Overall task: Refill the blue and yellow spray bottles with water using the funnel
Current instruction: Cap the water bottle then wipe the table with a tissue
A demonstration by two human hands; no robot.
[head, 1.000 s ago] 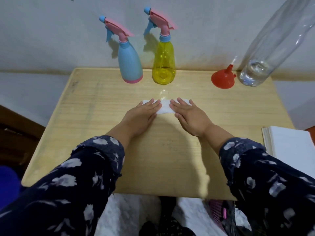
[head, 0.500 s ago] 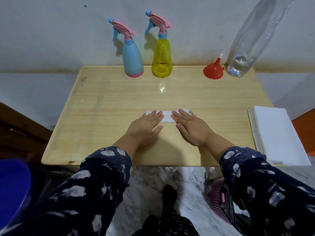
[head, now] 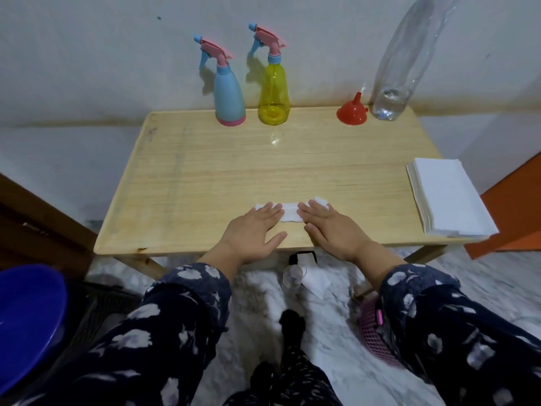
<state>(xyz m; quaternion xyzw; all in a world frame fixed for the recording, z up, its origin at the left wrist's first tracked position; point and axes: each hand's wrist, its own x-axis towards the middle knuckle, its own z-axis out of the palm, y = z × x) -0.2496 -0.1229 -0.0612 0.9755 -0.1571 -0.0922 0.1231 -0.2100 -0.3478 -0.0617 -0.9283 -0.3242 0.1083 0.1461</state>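
Left hand (head: 254,230), right hand (head: 332,227) flat on folded tissue (head: 288,214); spray bottles, funnel (head: 351,111) at table's (head: 205,177) far edge.

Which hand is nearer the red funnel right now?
Right. The right hand lies flat near the table's front edge, below and slightly left of the red funnel. The left hand lies beside it, further left of the funnel.

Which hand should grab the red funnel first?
Probably the right hand. The red funnel stands at the table's far right, beside the clear bottle. The left hand lies closer to the blue spray bottle. Both hands rest flat on a folded white cloth.
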